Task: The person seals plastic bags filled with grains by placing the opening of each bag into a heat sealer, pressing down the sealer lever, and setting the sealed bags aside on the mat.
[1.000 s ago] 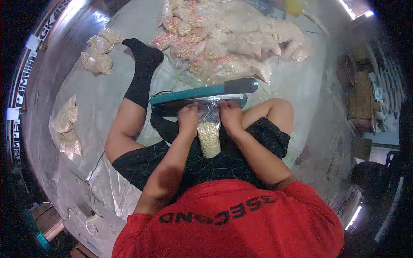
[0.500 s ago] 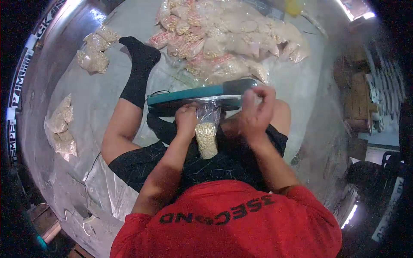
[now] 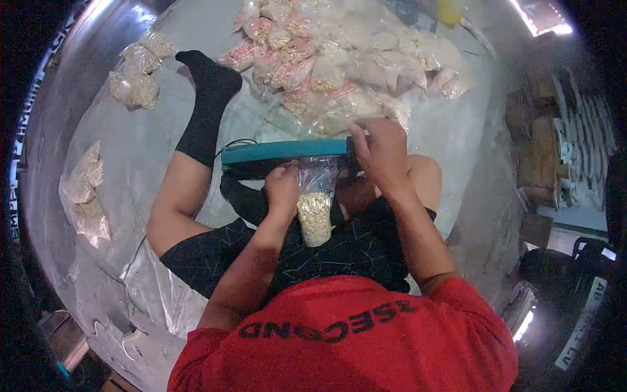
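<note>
A clear plastic bag (image 3: 315, 219) with pale beans or nuts in its lower part hangs between my legs. Its upper end lies at the front edge of a long teal and black heat sealer (image 3: 281, 149). My left hand (image 3: 282, 189) pinches the bag's top left side, close under the sealer. Over the dark right end of the sealer's arm lies my right hand (image 3: 384, 153), thumb toward the left and fingers bent over it. Part of that end is hidden beneath this hand.
A large heap of filled clear bags (image 3: 339, 59), some with red print, lies beyond the sealer. More filled bags (image 3: 136, 75) sit at the far left, and others (image 3: 87, 189) nearer on the left. A yellow object (image 3: 449, 12) stands behind the heap. My legs flank the sealer.
My right hand has come down from its raised place onto the right end of the sealer's arm. The arm looks lower there. My left hand still pinches the bag.
</note>
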